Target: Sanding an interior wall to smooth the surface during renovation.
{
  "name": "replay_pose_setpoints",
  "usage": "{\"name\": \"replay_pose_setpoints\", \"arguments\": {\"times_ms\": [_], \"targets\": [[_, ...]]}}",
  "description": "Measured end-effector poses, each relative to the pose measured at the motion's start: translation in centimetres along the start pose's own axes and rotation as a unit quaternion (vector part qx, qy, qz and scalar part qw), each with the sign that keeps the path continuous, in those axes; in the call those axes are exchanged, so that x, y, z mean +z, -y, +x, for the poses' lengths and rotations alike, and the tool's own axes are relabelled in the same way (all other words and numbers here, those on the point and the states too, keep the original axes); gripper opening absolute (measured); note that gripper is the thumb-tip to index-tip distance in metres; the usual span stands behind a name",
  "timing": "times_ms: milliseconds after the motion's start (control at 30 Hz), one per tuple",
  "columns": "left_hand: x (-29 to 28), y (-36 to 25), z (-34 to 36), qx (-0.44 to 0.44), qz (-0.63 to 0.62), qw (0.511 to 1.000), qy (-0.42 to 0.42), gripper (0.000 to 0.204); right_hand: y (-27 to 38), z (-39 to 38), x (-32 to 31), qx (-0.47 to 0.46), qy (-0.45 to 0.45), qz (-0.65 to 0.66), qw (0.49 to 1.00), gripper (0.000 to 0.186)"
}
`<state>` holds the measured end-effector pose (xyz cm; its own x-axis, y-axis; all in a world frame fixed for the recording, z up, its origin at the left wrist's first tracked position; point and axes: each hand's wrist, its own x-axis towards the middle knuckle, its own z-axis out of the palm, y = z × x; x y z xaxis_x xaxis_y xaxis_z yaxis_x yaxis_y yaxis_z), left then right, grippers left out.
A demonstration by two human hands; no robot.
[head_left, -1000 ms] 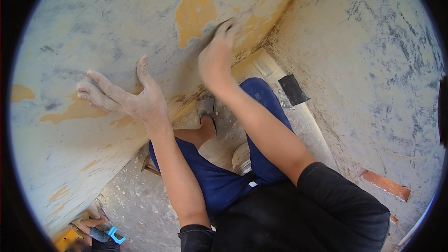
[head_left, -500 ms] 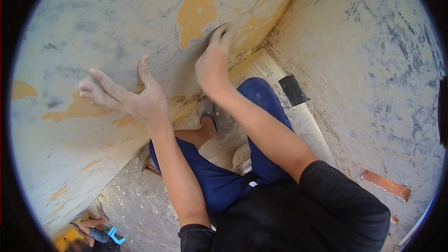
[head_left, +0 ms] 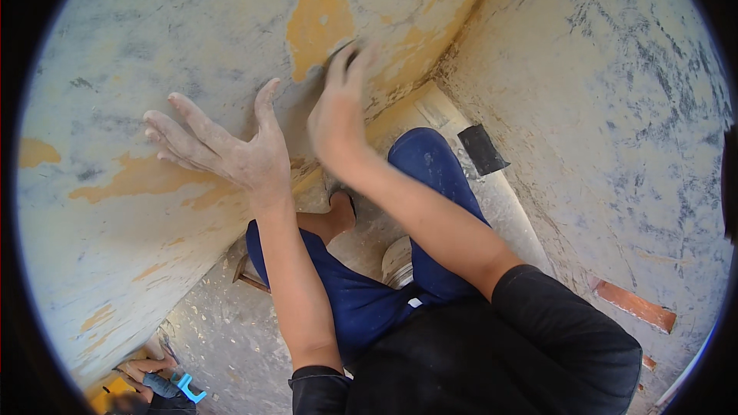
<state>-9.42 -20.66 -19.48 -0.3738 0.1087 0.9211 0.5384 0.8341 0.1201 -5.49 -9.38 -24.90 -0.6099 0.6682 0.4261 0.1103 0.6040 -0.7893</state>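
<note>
L hand (head_left: pixel 231 150) flat on wall (head_left: pixel 138 54), fingers spread, holding nothing, R hand (head_left: pixel 338 104) pressed to wall just right of it, at lower edge of yellow patch (head_left: pixel 319 23), small dark tool under fingers, grip unclear, dark scraper (head_left: pixel 482 149) on floor near wall corner.

Left hand (head_left: pixel 231 155), dusty w/ white powder, is open flat, fingers spread wide & pointing far left, thumb sticking up. Left arm is bare & runs straight up from the near edge, w/ a black sleeve at the elbow. Right hand (head_left: pixel 338 107) is farther & a bit to the right, fingers together & bent, tips pressed forward. Right arm is bare too, coming in slanted from the near right, black sleeve at the top. Hands are near each other, not touching.
</note>
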Motion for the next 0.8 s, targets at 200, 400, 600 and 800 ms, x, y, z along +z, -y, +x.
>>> {"name": "replay_pose_setpoints", "arguments": {"times_ms": [200, 400, 600, 800], "targets": [[0.6, -0.5, -0.2, -0.007, -0.03, 0.999, 0.01, 0.117, 0.6, -0.8, 0.6, 0.009, 0.01, 0.012, 1.0, 0.07], [0.9, -1.8, -0.5, -0.01, -0.046, 0.998, 0.041, 0.114, -1.5, 2.4, -0.3, 0.058, -0.062, 0.025, 0.996, 0.07], [0.6, -2.1, 0.0, -0.017, -0.035, 0.998, 0.051, 0.112, -1.6, 3.3, -2.1, 0.053, -0.024, 0.04, 0.998, 0.07], [0.6, -1.9, -0.1, -0.03, -0.022, 0.998, 0.048, 0.112, -0.2, 0.9, -1.4, 0.011, -0.006, 0.021, 1.0, 0.07]]}}
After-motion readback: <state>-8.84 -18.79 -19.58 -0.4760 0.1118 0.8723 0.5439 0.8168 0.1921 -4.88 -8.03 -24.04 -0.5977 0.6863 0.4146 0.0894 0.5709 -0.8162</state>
